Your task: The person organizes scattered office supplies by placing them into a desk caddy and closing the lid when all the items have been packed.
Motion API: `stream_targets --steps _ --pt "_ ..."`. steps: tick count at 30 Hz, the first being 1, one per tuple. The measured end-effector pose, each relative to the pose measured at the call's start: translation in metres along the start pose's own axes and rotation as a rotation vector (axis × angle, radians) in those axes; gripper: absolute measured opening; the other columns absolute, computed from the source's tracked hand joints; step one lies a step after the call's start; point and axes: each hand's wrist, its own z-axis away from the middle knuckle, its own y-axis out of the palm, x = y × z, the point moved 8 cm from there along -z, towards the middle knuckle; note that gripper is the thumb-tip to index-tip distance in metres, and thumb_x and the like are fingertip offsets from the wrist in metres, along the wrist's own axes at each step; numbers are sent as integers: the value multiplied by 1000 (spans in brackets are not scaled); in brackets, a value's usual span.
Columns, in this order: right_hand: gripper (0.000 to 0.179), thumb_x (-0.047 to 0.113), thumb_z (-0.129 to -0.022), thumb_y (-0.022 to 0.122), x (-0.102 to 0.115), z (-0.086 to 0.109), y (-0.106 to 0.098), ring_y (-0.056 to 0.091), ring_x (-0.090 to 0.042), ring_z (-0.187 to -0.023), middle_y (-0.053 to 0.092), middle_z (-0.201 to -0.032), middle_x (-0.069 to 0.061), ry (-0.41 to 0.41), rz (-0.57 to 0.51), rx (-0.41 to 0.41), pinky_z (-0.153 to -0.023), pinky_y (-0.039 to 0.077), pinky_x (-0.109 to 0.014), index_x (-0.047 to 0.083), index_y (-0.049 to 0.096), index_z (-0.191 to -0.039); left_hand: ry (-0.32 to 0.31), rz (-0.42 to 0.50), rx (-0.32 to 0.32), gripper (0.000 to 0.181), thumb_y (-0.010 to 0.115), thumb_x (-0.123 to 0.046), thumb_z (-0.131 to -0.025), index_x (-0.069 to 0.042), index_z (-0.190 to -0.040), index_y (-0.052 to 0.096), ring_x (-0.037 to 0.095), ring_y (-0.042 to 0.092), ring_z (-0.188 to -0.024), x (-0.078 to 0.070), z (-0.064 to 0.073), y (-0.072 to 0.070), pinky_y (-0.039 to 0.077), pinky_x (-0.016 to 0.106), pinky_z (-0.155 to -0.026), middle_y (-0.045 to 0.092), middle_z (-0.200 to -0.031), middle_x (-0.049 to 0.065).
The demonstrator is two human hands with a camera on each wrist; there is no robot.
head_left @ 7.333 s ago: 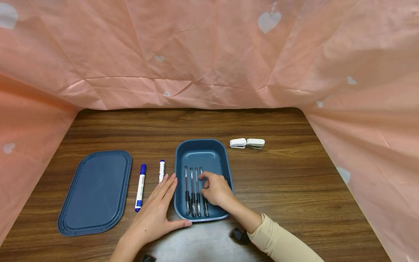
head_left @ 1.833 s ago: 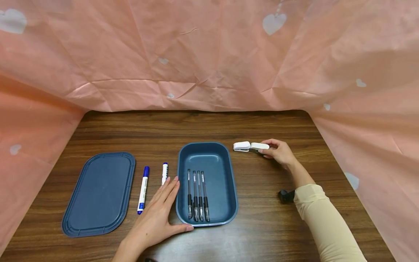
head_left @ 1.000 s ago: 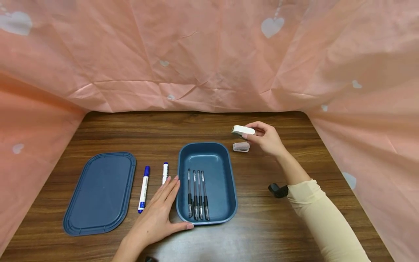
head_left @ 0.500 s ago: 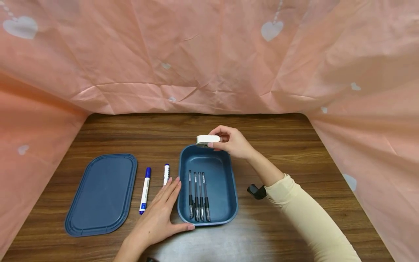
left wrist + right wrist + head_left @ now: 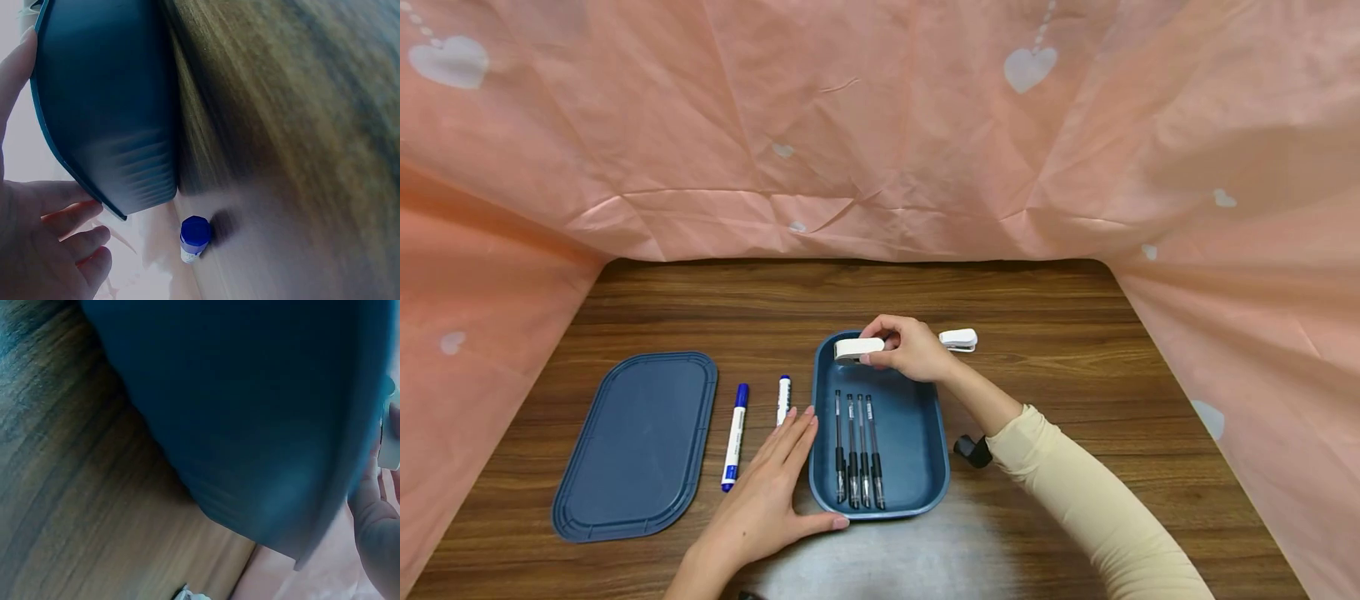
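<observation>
Head view: a white stapler (image 5: pixel 859 349) is being pinched in the right hand (image 5: pixel 913 348), at the far end of the blue tray (image 5: pixel 913 442) and within its outline; whether the tray's floor is being touched cannot be told.
Left hand: fingers are being kept spread wide (image 5: pixel 769 487), along the left wall with the thumb at the near edge; the tray is seemingly being steadied.
Tray wall: trouble could be met here, as the stapler's front is being held close to the left side; if lowered skewed, it could be caught and tipped.
Pens: four pens (image 5: pixel 853 467) are being left in a row just nearer; they could be knocked askew if the stapler is slid toward them.
Short marker: the marker (image 5: pixel 784 396) could be rolled if the left fingertips beside it are shifted.
Since half a second ago: the stapler is now being held lower and slightly farther left, past the far rim; a second stapler (image 5: pixel 958 339), then hidden by the right hand, is being revealed beyond the wrist; pens and left hand are being kept put.
</observation>
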Motion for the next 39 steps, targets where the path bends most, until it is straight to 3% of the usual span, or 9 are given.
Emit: stream_targets --steps 5,19,26,39 --pt "22 11 -83 76 -5 -2 9 65 -16 -68 68 -90 -7 12 32 12 -59 51 -22 9 68 -103 8 -4 -5 117 74 -71 -65 -8 -153 28 31 19 -150 -1 1 -2 31 55 -115 20 -163 1" --pt "21 9 -84 75 -26 -12 30 61 -7 -65 67 -88 -10 69 50 26 -60 51 -21 4 67 -102 25 -9 -16 118 74 -70 -65 -8 -153 27 31 19 -150 -1 2 -3 31 55 -115 20 -163 2" --pt "19 13 -82 77 -35 -14 33 62 -7 -65 69 -86 -5 81 144 -12 -59 51 -20 9 70 -99 21 -9 -10 118 74 -70 -65 -8 -153 26 31 19 -150 -1 2 -2 31 55 -115 20 -163 2" --pt "20 16 -82 77 -37 -16 33 58 -10 -73 69 -87 -3 94 196 -29 -64 46 -21 10 71 -99 8 3 2 118 75 -69 -66 -9 -154 25 30 17 -150 -1 1 -2 31 56 -115 18 -163 0"
